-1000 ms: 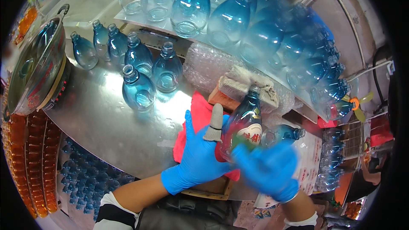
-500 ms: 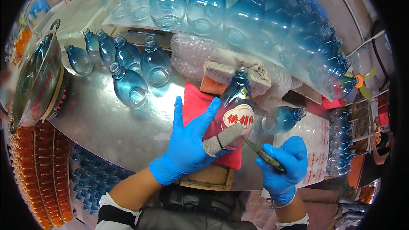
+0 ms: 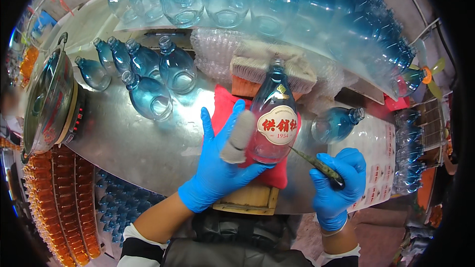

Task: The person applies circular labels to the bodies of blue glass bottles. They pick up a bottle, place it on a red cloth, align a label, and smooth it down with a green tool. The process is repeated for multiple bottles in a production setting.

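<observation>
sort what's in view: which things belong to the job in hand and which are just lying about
In use, it seems: labelled bottle, beside the left hand; pointed tool, in the right hand; red cloth, under the bottle.

Likely just lying about: bubble wrap; pan at left; fan-like thing at right.

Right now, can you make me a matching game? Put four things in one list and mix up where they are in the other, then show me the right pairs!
Things:
1. labelled bottle
2. pointed tool
3. grey finger sleeve
4. two-handled metal pan

Places:
A. worn on the left hand
B. at the far left, on a black cooker with red lights
C. resting on the red cloth
D. held in the right hand

Right pairs: 1-C, 2-D, 3-A, 4-B.
</observation>
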Available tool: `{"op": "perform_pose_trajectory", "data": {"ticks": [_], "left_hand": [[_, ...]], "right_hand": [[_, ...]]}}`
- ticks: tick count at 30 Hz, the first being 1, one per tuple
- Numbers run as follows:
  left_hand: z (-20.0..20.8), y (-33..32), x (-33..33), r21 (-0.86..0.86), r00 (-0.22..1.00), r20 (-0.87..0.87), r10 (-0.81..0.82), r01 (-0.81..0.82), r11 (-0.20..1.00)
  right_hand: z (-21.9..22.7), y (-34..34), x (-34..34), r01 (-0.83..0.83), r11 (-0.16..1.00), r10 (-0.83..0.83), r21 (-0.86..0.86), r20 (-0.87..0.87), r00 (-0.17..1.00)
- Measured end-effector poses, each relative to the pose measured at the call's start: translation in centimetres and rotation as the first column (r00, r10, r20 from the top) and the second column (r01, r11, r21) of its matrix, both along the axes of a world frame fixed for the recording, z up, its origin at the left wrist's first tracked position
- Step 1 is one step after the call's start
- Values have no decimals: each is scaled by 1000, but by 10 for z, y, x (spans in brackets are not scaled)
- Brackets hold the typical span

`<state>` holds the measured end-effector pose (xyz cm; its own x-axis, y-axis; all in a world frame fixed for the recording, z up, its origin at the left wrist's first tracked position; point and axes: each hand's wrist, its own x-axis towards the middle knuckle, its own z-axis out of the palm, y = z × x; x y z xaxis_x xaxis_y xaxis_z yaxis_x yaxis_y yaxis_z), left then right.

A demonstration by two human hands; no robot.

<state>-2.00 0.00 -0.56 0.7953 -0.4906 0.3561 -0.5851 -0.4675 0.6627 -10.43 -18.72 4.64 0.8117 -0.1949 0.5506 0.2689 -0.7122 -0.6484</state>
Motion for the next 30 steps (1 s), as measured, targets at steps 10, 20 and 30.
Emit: {"op": "perform_pose_trajectory", "data": {"ticks": [10, 20, 30], "left_hand": [[-5, 1, -5, 81, 995, 103, -18, 10, 997], [-2, -19, 26, -511, 825, -498, -268, -30, 859], [-1, -15, 30, -567, 791, -512, -336, -18, 824]], "right_hand": [[-1, -2, 1, -19, 1000, 18, -24, -26, 999], [5, 0, 2, 25, 996, -25, -84, 5, 1000], [-11, 41, 1, -112, 611, 251, -784, 57, 966]]}}
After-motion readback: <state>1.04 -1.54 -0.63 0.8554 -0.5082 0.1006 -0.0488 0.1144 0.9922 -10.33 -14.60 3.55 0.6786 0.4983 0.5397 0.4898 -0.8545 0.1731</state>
